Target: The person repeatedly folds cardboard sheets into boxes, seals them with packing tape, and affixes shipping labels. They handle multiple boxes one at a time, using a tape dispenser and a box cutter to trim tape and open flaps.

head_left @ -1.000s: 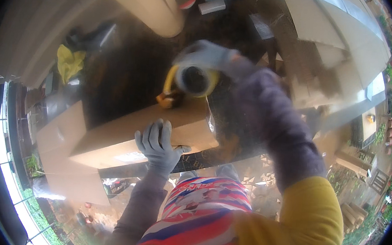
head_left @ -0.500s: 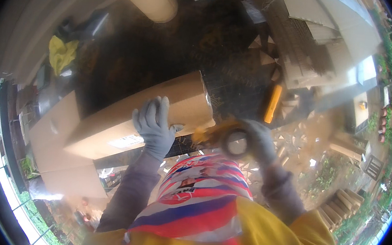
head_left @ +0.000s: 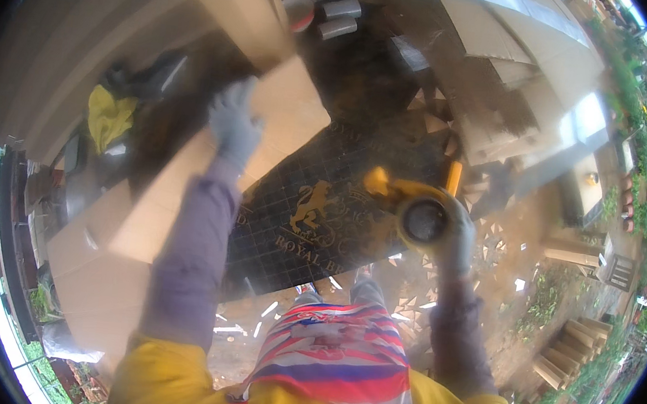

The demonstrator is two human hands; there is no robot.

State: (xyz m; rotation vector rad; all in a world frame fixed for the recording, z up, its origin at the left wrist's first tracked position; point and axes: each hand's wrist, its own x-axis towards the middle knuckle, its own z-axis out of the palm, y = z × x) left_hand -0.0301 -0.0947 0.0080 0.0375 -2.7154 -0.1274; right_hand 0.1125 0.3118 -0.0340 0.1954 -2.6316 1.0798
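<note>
My left hand (head_left: 235, 126), in a grey glove, rests against a long brown cardboard box (head_left: 293, 116) lying aslant on the dark work surface; its fingers are smeared by motion. Near the box's lower left end spreads a cardboard flap (head_left: 96, 265). Gripped in my gloved right hand (head_left: 455, 236) is a yellow-orange tape dispenser (head_left: 399, 190) carrying a roll of tape (head_left: 423, 220), held apart from the box. Beyond it lies a narrow orange-yellow object (head_left: 454, 178), partly hidden by the dispenser and hand.
Dark sheeting with a gold lion print (head_left: 311, 209) covers the work surface. Stacked flat cardboard (head_left: 501, 87) stands at the far right, a tall cardboard piece (head_left: 238, 4) at the far left. A yellow cloth (head_left: 110, 118) lies left. Scraps (head_left: 492, 243) litter the ground.
The box and my left hand have moved away from me, uncovering the gold print. My right hand has shifted slightly right with the tape dispenser, which shows more plainly now.
</note>
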